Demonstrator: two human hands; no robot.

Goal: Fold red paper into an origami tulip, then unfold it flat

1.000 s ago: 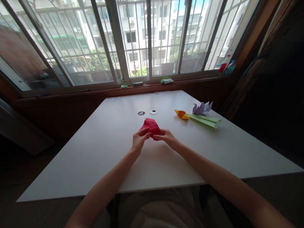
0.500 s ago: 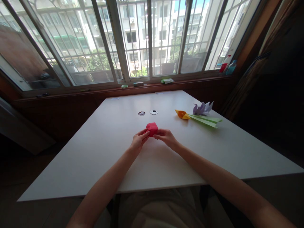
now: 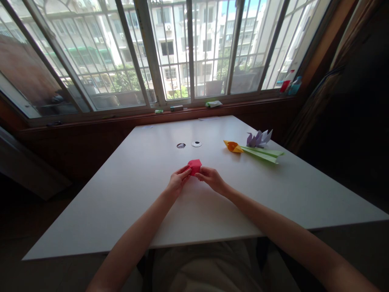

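A small piece of folded red paper (image 3: 195, 166) is held just above the white table, between my two hands. My left hand (image 3: 179, 178) pinches its left side, thumb on the near face and fingers behind. At its lower right edge, my right hand (image 3: 209, 177) has its thumb and fingers closed on the paper. The paper's far side and the fingertips behind it are hidden.
On the white table (image 3: 121, 202) at right lie an orange paper flower (image 3: 233, 147) with a green paper stem (image 3: 263, 154) and a purple folded paper piece (image 3: 259, 138). Two round holes, one with a cover (image 3: 196, 144), lie beyond my hands. Bottles (image 3: 294, 86) stand on the sill.
The red paper has tilted and dropped slightly. My right hand's fingers have curled more and shifted a little along its right edge; my left hand keeps its hold.
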